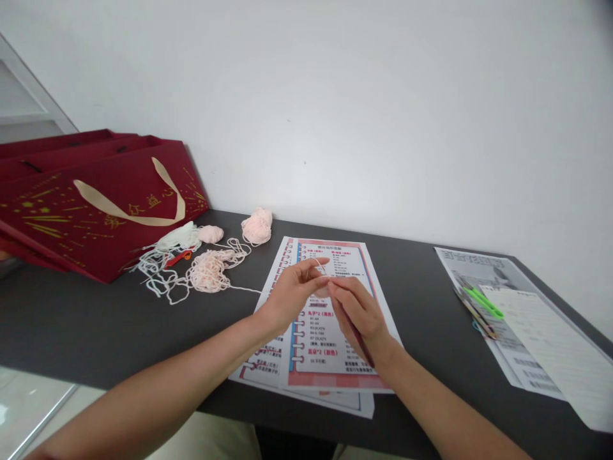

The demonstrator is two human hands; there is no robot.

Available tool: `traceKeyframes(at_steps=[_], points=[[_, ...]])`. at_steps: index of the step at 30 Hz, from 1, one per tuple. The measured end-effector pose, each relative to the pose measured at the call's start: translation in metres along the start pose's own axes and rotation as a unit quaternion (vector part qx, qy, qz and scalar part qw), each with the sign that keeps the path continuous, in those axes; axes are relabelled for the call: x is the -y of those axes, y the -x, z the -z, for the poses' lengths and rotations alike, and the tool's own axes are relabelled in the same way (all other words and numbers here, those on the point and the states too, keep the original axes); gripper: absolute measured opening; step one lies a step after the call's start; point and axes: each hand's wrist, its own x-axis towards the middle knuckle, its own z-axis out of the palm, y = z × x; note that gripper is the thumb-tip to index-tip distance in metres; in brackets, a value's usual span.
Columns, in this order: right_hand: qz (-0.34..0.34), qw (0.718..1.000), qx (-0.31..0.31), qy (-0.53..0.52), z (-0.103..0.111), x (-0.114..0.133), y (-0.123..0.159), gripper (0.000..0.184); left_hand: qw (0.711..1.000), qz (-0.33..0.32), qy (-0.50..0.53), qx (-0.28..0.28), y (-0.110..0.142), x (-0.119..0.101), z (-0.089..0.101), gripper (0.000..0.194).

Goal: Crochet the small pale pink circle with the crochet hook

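Yarn (209, 271), pink — loose pile at left, strand running to your left hand (297, 287), half-curled, pinching it. Tool (361, 345), dark red — your right hand (360, 310) curled round it. Piece (322, 292), pink, between both hands — apparently barely begun; most yarn looks unworked.

Wears pale cream legwear (205, 437), visible below near edge of dark table (119, 332). Shows left hand (293, 287), right hand (361, 312), forearms (191, 370) bare above table.
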Motion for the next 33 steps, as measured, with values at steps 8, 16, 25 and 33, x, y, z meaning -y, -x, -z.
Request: traceKeyframes(at_steps=[8, 16, 25, 33], points=[[-0.350, 0.854, -0.158, -0.350, -0.003, 0.010, -0.015, 0.006, 0.965, -0.133, -0.226, -0.026, -0.001, -0.001, 0.008, 0.032], [-0.204, 0.960, -0.076, -0.178, 0.011, 0.007, -0.011, 0.013, 0.924, -0.206, -0.321, -0.016, -0.002, -0.008, 0.009, 0.011], [-0.221, 0.952, -0.098, -0.188, 0.015, 0.010, -0.013, 0.012, 0.929, -0.201, -0.312, 0.003, 0.000, -0.014, 0.011, 0.013], [-0.388, 0.768, -0.099, -0.499, 0.012, 0.001, -0.022, 0.004, 0.985, -0.077, -0.127, 0.085, -0.002, -0.016, 0.010, 0.012]])
